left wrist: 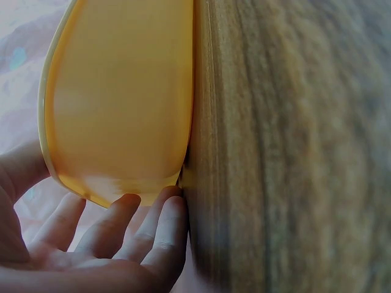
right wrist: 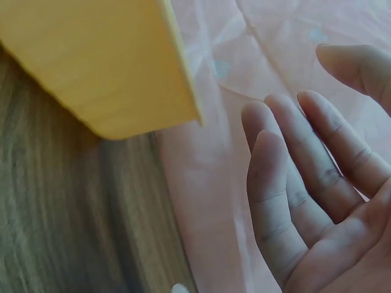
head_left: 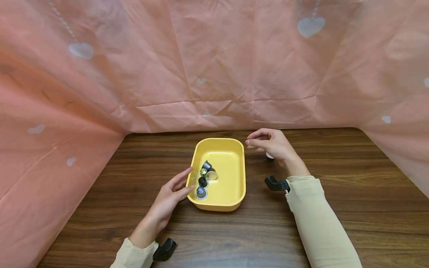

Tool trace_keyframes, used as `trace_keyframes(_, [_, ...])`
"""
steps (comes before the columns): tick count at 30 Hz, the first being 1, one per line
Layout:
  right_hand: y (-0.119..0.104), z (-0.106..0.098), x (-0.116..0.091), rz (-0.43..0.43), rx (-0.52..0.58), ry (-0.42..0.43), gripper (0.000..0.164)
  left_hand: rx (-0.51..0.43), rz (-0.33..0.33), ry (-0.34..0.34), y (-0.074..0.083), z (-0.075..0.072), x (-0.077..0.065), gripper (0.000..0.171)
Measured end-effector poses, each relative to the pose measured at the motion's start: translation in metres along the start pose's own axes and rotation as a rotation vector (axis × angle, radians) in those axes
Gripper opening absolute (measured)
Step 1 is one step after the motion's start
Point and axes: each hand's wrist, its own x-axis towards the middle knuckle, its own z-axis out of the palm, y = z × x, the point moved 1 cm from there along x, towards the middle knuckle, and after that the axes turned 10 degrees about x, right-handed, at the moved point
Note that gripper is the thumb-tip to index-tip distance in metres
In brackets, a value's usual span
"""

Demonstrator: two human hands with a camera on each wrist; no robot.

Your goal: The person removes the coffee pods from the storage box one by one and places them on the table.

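A yellow tray (head_left: pixel 231 171) stands on the wooden table. Several coffee capsules lie in its left half, among them a blue-topped one (head_left: pixel 201 191), a black one (head_left: pixel 202 181) and one showing its pale lid (head_left: pixel 212 175). My left hand (head_left: pixel 169 199) touches the tray's left side; in the left wrist view its fingers (left wrist: pixel 165 238) rest along the outer wall, and the thumb is at the rim. Just off the tray's right rim, my right hand (head_left: pixel 273 145) hovers with loosely bent fingers (right wrist: pixel 330 171) and nothing between them. A dark capsule with a white lid (head_left: pixel 270 156) is partly hidden below it.
Dark wooden tabletop (head_left: pixel 335 160) extends on both sides of the tray. Pink fabric (head_left: pixel 214 67) with pale hearts encloses the back and sides. Black straps (head_left: pixel 277 184) sit at both wrists over light sleeves.
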Motion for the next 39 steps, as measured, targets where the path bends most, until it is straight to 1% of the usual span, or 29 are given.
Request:
trace_keyframes(3, [-0.003,0.003,0.000,-0.003,-0.006,0.001,0.037,0.008,-0.003,0.000,0.001,-0.003,-0.001,0.058])
trace_keyframes(6, [-0.006,0.007,0.001,0.003,-0.005,0.003,0.037,0.010,0.000,-0.002,0.002,-0.004,0.000,0.059])
trace_keyframes(10, [-0.009,0.013,0.004,0.000,0.013,0.011,0.040,0.001,0.003,-0.002,0.002,-0.005,0.000,0.059])
trace_keyframes(13, [-0.011,0.019,0.006,-0.007,0.035,0.017,0.037,0.001,0.000,-0.006,0.002,-0.004,0.000,0.059])
trace_keyframes(19, [-0.013,0.035,0.010,-0.002,0.078,0.017,0.036,0.000,0.000,-0.008,0.001,-0.001,-0.001,0.059])
trace_keyframes(26, [-0.013,0.051,0.014,-0.015,0.113,-0.002,0.026,0.006,0.008,-0.024,0.002,0.002,-0.003,0.058])
trace_keyframes(33, [-0.017,0.071,0.021,-0.040,0.183,-0.028,0.031,0.013,0.003,-0.009,0.002,-0.002,-0.006,0.058])
trace_keyframes(35, [-0.018,0.078,0.023,-0.047,0.190,-0.033,0.032,0.009,0.003,-0.009,0.002,-0.003,-0.006,0.058])
trace_keyframes(39, [-0.020,0.089,0.027,-0.057,0.177,-0.043,0.028,0.005,-0.001,-0.002,0.002,-0.004,-0.007,0.058])
